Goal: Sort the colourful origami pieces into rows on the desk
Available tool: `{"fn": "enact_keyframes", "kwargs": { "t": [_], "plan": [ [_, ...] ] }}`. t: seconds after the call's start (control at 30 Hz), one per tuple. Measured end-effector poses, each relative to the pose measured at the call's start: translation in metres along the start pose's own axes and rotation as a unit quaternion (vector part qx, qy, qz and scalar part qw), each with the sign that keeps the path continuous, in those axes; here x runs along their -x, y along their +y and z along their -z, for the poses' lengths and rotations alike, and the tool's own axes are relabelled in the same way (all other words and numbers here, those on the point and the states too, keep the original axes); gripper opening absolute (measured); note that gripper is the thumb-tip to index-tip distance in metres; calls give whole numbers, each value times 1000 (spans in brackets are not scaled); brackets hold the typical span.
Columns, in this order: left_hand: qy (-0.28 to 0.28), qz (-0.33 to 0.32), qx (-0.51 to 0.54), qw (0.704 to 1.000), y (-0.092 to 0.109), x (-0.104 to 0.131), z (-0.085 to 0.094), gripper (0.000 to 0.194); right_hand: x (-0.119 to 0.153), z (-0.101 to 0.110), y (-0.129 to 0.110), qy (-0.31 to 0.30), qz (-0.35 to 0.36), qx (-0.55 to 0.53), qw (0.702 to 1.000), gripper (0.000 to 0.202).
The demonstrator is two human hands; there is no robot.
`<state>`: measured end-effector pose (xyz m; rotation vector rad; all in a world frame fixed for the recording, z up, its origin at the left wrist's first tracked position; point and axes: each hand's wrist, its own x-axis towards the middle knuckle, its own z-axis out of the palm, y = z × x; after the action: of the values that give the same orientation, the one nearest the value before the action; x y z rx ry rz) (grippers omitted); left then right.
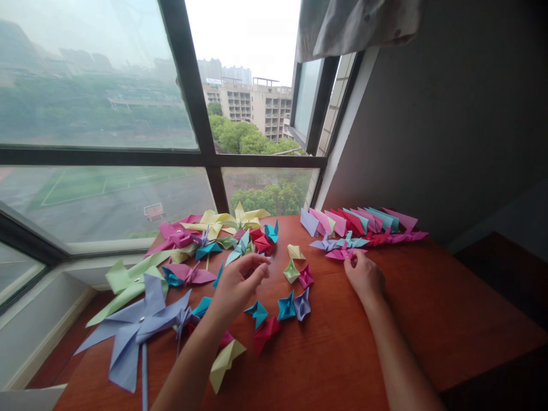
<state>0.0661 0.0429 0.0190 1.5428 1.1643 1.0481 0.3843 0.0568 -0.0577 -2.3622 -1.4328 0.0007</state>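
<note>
My right hand (363,277) pinches the near edge of a magenta paper crane (342,252) lying on the wooden table (342,354). Beyond it are a lavender crane (326,244) and a light blue crane (351,242), with magenta and red folded pieces to their right. Above the table's middle hovers my left hand (240,282), fingers bent and thumb apart, with nothing visible in it. Close to it lie small folded boats or stars: a green one (291,272), a pale yellow one (295,252), a magenta one (305,276) and a teal one (286,306).
Several paper planes (359,221) stand in a row at the back right. Paper pinwheels fill the left side, among them a lavender pinwheel (141,321) on a stick and a pale yellow pinwheel (240,219). A window (257,161) borders the table; a dark wall rises right.
</note>
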Motion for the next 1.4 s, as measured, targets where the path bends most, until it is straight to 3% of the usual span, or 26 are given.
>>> {"fn": "enact_keyframes", "kwargs": {
  "t": [1.07, 1.4],
  "plan": [
    [-8, -7, -7, 1000, -6, 1, -1, 24, -1, -4, 6, 17, 20, -28, 999, 12],
    [-10, -8, -9, 1000, -6, 0, 0, 23, 4, 5, 3, 29, 4, -37, 999, 17]
  ]
}}
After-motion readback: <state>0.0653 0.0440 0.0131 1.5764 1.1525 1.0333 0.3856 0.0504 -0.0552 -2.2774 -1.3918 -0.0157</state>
